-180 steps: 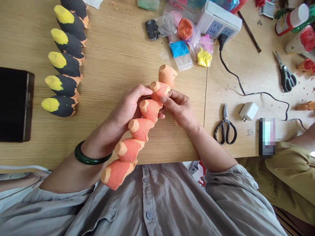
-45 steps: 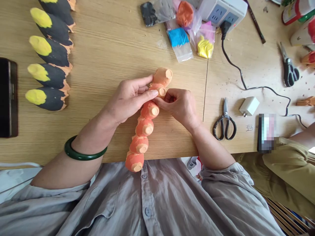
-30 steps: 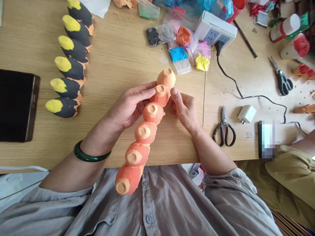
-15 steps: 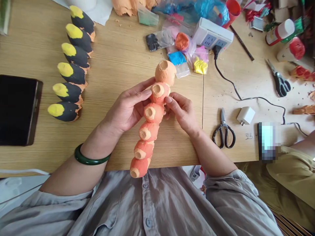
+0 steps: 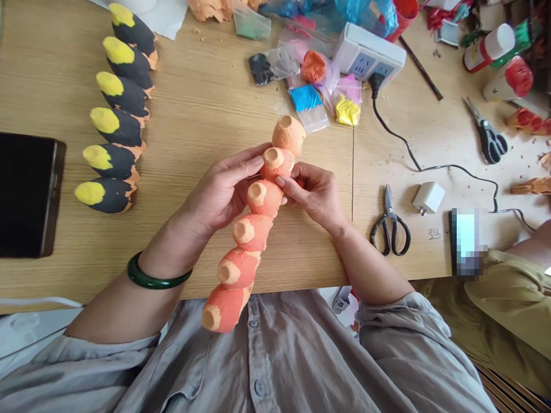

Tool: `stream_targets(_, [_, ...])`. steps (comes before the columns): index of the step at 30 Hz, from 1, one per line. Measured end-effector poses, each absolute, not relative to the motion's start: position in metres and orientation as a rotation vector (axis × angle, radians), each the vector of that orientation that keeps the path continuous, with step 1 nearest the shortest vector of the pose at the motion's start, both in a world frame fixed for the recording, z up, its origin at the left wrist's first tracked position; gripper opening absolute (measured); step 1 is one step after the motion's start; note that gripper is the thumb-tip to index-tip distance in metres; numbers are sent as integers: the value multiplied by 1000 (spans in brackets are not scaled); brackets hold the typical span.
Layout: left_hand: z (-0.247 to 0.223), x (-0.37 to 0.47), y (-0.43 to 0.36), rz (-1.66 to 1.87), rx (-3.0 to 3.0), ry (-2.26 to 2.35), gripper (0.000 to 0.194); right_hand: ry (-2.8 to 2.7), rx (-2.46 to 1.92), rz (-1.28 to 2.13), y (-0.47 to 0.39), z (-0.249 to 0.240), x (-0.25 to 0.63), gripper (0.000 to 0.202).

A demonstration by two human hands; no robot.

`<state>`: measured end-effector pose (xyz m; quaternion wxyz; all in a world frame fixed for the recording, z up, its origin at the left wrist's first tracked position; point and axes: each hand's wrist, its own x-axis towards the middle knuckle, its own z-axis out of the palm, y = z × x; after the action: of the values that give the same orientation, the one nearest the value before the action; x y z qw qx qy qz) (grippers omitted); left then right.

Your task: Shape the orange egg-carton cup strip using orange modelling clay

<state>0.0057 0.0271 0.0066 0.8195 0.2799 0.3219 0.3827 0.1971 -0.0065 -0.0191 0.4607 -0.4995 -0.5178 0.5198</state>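
An orange knobbed strip slants across the front edge of the table, its lowest lobe out over the grey shirt. The left hand grips it near the second lobe; the right hand pinches the opposite side. Broad wood separates the left hand from the black-and-yellow row. Packets crowd near the top lobe; open-handled scissors lie to the right.

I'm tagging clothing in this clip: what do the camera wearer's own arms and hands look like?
The left sleeve and right sleeve are grey, wrinkled cloth, ending near the elbows. A smooth, dark green bangle circles the left forearm; the right forearm has none. The left hand and right hand wear no gloves.
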Motion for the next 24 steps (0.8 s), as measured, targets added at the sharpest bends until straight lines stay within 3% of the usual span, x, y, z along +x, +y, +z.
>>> stream_targets(4, [29,14,31,680,357,814,52,-1320,-1176,1278,-7,-26,200,71])
stream_targets(7, [41,18,32,612,285,874,62,-1308,-1126,1311,-8,-28,202,64])
stream_targets(19, [35,8,31,593,272,870,59,-1003,-890,1604,-2,-31,195,65])
stream_targets(24, [30,11,24,698,467,726,47,-973,-887,1615,-3,-30,193,62])
